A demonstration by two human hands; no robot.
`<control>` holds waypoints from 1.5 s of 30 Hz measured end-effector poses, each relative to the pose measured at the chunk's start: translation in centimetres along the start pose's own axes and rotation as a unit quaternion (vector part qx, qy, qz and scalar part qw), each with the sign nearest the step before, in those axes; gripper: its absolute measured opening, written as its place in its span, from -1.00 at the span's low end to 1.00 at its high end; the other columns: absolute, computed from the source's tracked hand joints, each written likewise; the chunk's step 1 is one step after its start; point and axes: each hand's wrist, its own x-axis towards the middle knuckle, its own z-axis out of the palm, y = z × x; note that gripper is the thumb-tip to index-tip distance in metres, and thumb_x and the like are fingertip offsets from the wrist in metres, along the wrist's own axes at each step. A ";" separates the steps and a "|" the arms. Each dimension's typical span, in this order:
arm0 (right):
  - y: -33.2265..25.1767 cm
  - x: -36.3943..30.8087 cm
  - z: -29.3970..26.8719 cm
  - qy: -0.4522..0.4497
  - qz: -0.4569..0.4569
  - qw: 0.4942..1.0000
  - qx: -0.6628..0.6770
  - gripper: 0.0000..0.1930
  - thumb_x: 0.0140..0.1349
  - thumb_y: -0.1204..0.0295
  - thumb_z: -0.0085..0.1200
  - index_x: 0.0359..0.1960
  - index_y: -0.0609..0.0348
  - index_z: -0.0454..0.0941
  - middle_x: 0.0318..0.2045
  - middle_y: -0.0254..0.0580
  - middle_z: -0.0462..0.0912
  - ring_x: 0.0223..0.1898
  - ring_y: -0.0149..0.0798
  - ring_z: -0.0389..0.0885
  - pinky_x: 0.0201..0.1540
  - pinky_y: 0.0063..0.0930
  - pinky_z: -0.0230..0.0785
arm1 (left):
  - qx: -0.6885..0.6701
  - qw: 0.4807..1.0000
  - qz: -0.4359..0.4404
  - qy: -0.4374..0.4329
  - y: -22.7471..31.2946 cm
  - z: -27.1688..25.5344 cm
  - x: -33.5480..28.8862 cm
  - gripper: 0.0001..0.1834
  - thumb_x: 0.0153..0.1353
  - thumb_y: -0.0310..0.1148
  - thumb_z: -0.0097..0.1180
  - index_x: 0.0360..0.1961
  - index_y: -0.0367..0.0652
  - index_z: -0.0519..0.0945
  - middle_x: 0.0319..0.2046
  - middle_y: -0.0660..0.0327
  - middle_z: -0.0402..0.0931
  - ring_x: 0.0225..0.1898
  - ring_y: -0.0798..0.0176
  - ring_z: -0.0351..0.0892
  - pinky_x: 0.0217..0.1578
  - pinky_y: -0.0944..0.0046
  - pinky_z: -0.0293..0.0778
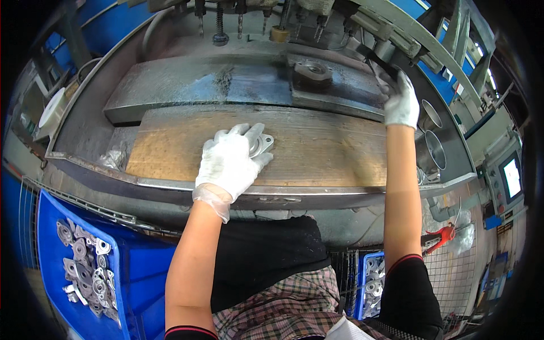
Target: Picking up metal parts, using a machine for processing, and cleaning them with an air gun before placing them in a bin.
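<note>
My left hand (229, 158), in a white glove, rests on the wooden board (181, 144). Its fingers curl round a small silver metal flange (262, 145) with a bolt hole in its ear; part of the flange is hidden under the hand. My right hand (402, 105), also gloved, is raised at the right side of the machine, closed round a long dark handle (378, 61). The handle slants up and left from the fingers; its far end is hard to make out. Left of it, a round metal fixture (313, 72) sits on the machine bed.
Several drill bits (240, 22) hang from the machine head above the bed. Metal cups (432, 152) stand at the tray's right end. A blue bin (141, 272) of metal parts is at lower left, another blue bin (362, 283) at lower right. A control screen (511, 177) is far right.
</note>
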 end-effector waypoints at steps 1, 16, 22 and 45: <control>-0.6 -1.2 -0.7 -0.053 -0.017 0.998 -0.010 -0.63 0.40 0.20 0.11 0.14 0.07 0.51 -0.12 -0.10 0.73 -0.45 -0.26 0.62 -0.42 -0.39 0.43 | -0.003 1.000 -0.001 -0.006 0.0 -0.1 0.0 -0.37 0.20 -0.01 0.25 0.26 -0.02 0.54 0.20 0.10 0.53 0.09 -0.12 0.56 0.16 -0.05 0.44; 3.9 -3.0 5.3 0.020 0.059 0.998 -0.002 -0.68 0.41 0.30 0.08 0.12 0.15 0.51 -0.08 -0.04 0.71 -0.45 -0.17 0.66 -0.41 -0.28 0.51 | -0.004 1.000 0.005 0.003 -0.5 0.2 0.0 -0.38 0.21 0.00 0.23 0.26 0.00 0.54 0.17 0.12 0.56 0.10 -0.11 0.54 0.15 -0.04 0.45; 3.4 -7.1 3.9 -0.078 0.017 0.995 -0.062 -0.49 0.38 0.21 0.16 0.23 0.25 0.36 -0.14 0.02 0.69 -0.45 -0.17 0.65 -0.47 -0.37 0.44 | 0.001 1.000 0.003 0.013 -0.4 0.4 -0.1 -0.38 0.21 0.01 0.22 0.26 0.00 0.54 0.16 0.12 0.56 0.10 -0.08 0.54 0.16 -0.03 0.43; 9.0 -7.8 14.2 -0.076 0.035 0.989 -0.122 -0.63 0.37 0.33 0.09 0.11 0.29 0.45 -0.20 -0.02 0.71 -0.50 -0.18 0.67 -0.49 -0.37 0.48 | -0.019 1.000 0.011 0.018 -0.9 0.5 -0.2 -0.42 0.22 0.01 0.20 0.22 0.01 0.55 0.15 0.14 0.55 0.11 -0.05 0.53 0.12 -0.05 0.42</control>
